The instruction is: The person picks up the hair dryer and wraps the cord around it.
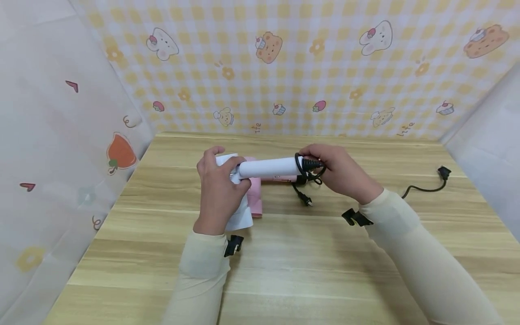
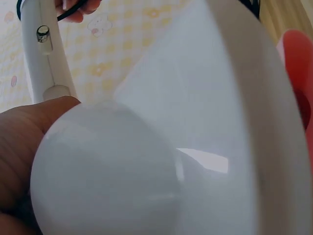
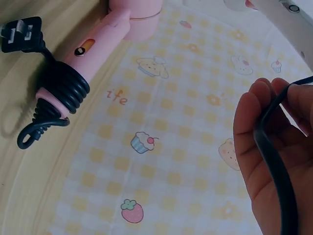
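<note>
A white hair dryer (image 1: 268,168) is held above the table, its handle pointing right. My left hand (image 1: 219,189) grips it where the head meets the handle; its smooth white head fills much of the left wrist view. At the handle's end, a black cord (image 3: 276,166) loops round the base, and my right hand (image 1: 339,169) pinches that cord between thumb and fingers. Behind and below lies a pink hair dryer (image 3: 100,46), its own black cord wound round the handle's end. In the head view the white dryer partly hides it.
The cord's free length comes out past my right forearm and ends in a black plug (image 1: 444,172) on the table's right side. The pink dryer's plug (image 1: 306,201) lies near the middle of the wooden table (image 1: 284,271). A checked cloth (image 1: 317,72) hangs behind.
</note>
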`<state>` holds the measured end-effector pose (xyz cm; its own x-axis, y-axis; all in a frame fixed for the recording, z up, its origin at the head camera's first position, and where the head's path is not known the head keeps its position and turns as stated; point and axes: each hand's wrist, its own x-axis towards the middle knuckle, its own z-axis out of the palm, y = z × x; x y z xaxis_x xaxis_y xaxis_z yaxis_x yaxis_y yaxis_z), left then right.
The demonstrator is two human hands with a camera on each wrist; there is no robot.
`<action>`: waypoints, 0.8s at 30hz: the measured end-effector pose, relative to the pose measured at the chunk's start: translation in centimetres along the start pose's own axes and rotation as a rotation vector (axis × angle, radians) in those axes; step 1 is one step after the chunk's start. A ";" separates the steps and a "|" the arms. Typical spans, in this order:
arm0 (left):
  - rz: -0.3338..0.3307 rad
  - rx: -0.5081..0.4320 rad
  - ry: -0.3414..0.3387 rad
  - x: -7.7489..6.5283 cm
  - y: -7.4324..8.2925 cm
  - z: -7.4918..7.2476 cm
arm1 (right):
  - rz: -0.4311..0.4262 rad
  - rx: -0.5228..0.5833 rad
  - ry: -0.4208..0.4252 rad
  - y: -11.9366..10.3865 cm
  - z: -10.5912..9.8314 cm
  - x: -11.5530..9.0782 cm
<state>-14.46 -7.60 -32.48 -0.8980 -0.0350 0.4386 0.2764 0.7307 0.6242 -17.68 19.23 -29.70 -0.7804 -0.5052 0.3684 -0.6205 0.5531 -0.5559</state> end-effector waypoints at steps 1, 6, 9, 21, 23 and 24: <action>-0.007 0.003 -0.003 0.0 0.0 0.1 | 0.008 0.002 -0.002 0.0 0.1 -0.1; -0.056 -0.012 -0.038 -0.2 -0.2 0.2 | 0.090 0.005 -0.055 0.0 0.5 -0.4; -0.077 -0.021 -0.057 -0.3 -0.3 0.2 | 0.124 -0.020 -0.085 0.1 0.7 -0.7; -0.085 -0.038 -0.061 -0.4 -0.8 0.1 | 0.180 -0.058 -0.166 -0.3 1.9 -1.6; -0.086 -0.034 -0.061 -0.4 -0.8 0.2 | 0.160 -0.093 -0.175 -0.4 2.2 -1.8; -0.086 -0.032 -0.064 -0.4 -0.8 0.2 | 0.148 -0.109 -0.176 -0.4 2.4 -2.0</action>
<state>-14.44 -8.05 -33.31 -0.9386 -0.0527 0.3411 0.2070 0.7050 0.6784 -15.67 18.44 -31.97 -0.8441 -0.5152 0.1485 -0.5123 0.6933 -0.5068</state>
